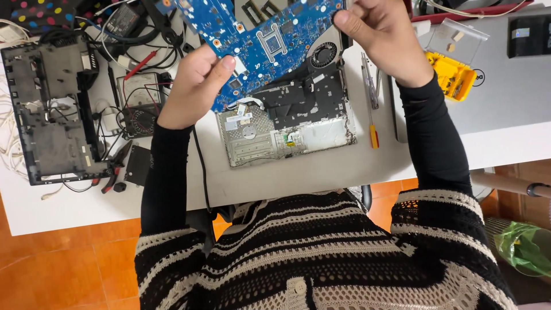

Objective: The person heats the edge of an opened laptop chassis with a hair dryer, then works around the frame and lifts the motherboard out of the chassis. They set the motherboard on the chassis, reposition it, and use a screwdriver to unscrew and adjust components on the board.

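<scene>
Motherboard (261, 40) held up between both hands, above an opened laptop chassis (287, 129).

The left hand (195, 86) pinches the blue board's lower edge between thumb and fingers; the right hand (384, 37) grips its far end, fingers pressed on the rim, probably to keep skin off the components. Beneath the fingers the chassis lies on the white bench (321, 172), with a screwdriver (372, 109) just right of it and a yellow bit case (453, 72) beyond.

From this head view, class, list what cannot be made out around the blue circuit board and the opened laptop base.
- Blue circuit board: its far end is cut off by the top edge.
- Laptop base: its upper part is hidden behind the board.
- Left hand, right hand: the fingertips behind the board are hidden.
- Yellow bit case: its contents are too small.
</scene>
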